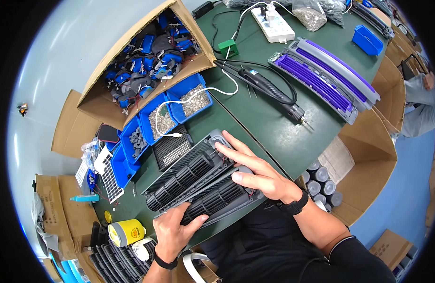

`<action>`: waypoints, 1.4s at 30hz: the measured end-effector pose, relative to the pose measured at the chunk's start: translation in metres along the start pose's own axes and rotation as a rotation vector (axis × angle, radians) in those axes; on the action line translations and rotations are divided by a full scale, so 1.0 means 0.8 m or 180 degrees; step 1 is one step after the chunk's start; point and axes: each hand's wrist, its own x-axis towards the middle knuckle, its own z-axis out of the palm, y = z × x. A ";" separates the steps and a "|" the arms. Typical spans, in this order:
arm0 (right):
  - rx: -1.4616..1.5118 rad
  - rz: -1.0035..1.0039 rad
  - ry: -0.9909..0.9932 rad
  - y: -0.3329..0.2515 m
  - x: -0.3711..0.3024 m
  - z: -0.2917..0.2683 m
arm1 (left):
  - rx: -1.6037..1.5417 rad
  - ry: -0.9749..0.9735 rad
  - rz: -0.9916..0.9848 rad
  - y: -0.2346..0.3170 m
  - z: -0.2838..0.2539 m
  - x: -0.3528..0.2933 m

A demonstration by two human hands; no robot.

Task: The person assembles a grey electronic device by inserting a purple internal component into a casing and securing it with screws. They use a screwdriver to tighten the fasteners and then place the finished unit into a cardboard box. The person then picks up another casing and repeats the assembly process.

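Two long dark grey housings, each with a black ribbed cylindrical fan roller inside, lie side by side at the table's near edge. The far housing (158, 184) is partly covered by the near housing (227, 214). My left hand (172, 228) grips the left end of the near one, its thumb on the roller side and its fingers partly hidden. My right hand (262, 177) spans the right ends of both, with its thumb on the near housing and stretched fingers on the far one. Behind them, a black electric screwdriver (269, 87) lies on the green table (274, 134).
Blue bins (182, 111) of screws and small grey parts line the left, before a carton (92, 101) of blue-and-black parts. Purple-and-grey curved panels (316, 80) lie at right. A power strip (276, 28) is behind. Another carton (375, 184) stands right, holding grey cylinders.
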 end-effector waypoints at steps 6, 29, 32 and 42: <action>0.0022 -0.0007 0.0051 0.002 0.000 0.000 | -0.0086 -0.0154 -0.0209 0.001 0.005 -0.001; -0.0051 0.0098 0.0102 0.000 0.002 0.003 | 0.0079 -0.0668 -0.0272 -0.049 -0.040 0.039; -0.0060 0.0066 0.0126 0.000 0.001 0.001 | 0.0017 -0.0652 -0.0254 -0.050 -0.037 0.038; -0.0120 -0.0070 0.0090 0.009 0.002 0.001 | 0.0201 -0.0603 -0.0247 -0.056 -0.035 0.041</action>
